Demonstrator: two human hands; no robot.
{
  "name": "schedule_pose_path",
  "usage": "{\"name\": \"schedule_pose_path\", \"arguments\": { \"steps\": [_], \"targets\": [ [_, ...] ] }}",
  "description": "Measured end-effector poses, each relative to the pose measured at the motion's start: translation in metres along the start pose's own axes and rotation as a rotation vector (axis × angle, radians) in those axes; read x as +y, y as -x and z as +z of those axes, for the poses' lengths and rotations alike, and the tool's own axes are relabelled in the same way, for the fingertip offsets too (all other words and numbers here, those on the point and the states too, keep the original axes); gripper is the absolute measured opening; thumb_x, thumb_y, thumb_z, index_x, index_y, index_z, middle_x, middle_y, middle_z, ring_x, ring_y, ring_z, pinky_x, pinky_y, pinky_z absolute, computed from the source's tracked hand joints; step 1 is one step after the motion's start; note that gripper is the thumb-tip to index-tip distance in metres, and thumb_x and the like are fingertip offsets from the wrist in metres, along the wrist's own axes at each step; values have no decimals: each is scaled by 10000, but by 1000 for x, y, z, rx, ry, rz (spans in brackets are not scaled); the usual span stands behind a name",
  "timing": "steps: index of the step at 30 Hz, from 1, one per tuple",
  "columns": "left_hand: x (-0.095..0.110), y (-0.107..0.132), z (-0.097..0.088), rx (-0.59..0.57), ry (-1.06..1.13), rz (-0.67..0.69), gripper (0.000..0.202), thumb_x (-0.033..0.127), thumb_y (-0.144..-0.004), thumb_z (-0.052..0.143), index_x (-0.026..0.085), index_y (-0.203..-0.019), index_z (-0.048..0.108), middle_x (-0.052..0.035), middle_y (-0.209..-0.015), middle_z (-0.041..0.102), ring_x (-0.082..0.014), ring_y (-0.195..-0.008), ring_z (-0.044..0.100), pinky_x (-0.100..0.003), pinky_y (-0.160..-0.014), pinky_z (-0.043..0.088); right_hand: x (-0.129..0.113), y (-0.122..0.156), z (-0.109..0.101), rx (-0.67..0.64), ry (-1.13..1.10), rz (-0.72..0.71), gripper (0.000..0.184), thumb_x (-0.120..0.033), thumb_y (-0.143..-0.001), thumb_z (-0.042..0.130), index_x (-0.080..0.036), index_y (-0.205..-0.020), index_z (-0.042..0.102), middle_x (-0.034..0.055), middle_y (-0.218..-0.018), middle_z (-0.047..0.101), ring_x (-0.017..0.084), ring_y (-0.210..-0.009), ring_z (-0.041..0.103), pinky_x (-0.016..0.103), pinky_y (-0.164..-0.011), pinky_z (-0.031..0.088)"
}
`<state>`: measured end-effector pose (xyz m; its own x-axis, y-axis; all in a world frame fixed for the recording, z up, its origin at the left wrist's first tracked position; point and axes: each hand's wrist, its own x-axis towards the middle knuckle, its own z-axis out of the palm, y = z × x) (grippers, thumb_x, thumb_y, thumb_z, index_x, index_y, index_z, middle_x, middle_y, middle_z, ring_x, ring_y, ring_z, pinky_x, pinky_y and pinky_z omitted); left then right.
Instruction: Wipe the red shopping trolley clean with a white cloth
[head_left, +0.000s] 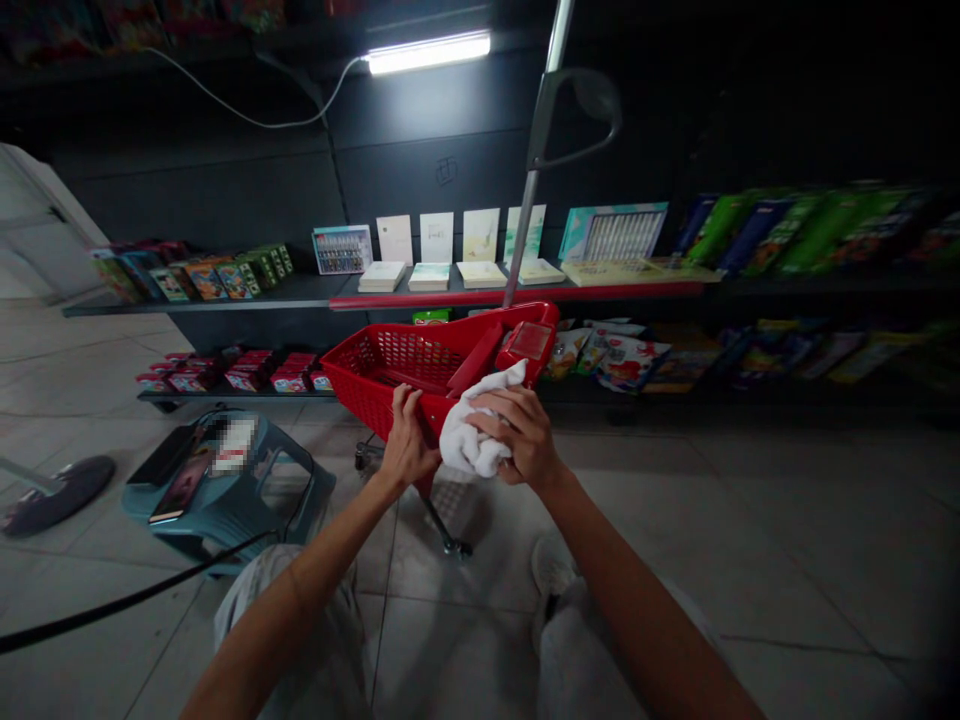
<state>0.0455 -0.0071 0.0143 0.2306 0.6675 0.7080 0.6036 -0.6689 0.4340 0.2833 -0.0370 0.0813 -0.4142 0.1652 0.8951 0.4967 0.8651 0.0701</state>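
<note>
R hand (529, 435) w/ fingers clamped on white cloth (471, 437), tips partly hidden, L hand (409, 447) clamped on red cart (364, 398), pole (520, 240) top cut off

A light tube (429, 53) shines above a dark shelf (277, 303), where upright books (436, 238) stand to the right of small boxes (238, 279). Snack bags (631, 361) lie one level below. A phone (182, 487) rests on a blue-grey stool (240, 515).
</note>
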Motion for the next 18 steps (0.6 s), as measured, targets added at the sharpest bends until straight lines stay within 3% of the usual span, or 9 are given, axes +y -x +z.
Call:
{"name": "schedule_pose_path", "arguments": {
  "steps": [6, 12, 18],
  "targets": [
    [-15, -2, -8, -6, -16, 12, 1044, 334, -734, 819, 229, -1560, 190, -211, -1586, 240, -419, -1542, 305, -619, -1210, 420, 4, -3, -4, 34, -21, 82, 459, -412, -1019, 408, -299, -1425, 590, 97, -1319, 690, 301, -1225, 652, 516, -1055, 505],
    [-35, -4, -20, 9, -7, 107, 1044, 274, -715, 787, 220, -1566, 185, -203, -1575, 276, -406, -1542, 304, -643, -1254, 343, 20, 2, -12, 30, -42, 204, 423, -354, -1032, 408, -262, -1400, 596, 119, -1371, 666, 297, -1272, 636, 505, -1122, 497],
    [-56, -2, -27, -1, 17, 131, 1082, 347, -724, 793, 229, -1590, 154, -211, -1619, 268, -422, -1581, 260, -660, -1268, 304, 35, 1, -17, 61, 18, 376, 380, -360, -1047, 412, -228, -1337, 618, 136, -1360, 664, 287, -1311, 614, 490, -1171, 470]
  ]
}}
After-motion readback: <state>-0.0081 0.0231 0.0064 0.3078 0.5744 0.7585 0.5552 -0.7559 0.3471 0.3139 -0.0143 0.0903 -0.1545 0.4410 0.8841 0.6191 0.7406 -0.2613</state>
